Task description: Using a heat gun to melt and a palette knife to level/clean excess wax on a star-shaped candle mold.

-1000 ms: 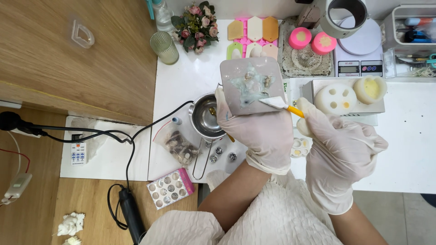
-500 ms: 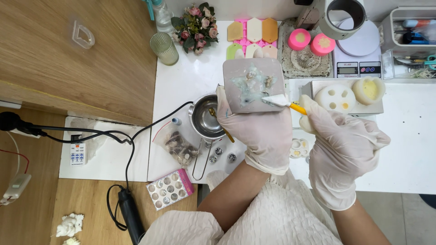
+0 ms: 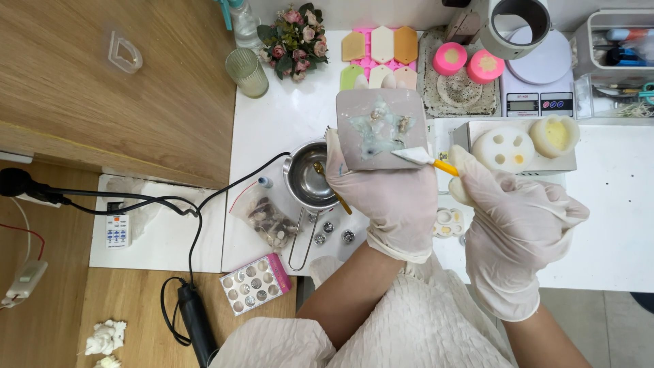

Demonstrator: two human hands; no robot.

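Nearest, the gloved right hand [image 3: 518, 225] pinches a yellow-handled brush [image 3: 426, 159], its tip touching the square mould [image 3: 381, 127]. The gloved left hand [image 3: 385, 201] grips that mould from below. Left of it stands a metal pot [image 3: 306, 180]; beyond it, flat coloured tags [image 3: 380, 51].

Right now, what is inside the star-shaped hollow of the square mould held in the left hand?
The square mould in the left hand holds pale bluish glossy fill with small brownish bits. The brush in the right hand covers the star's lower right point; its base is hidden.
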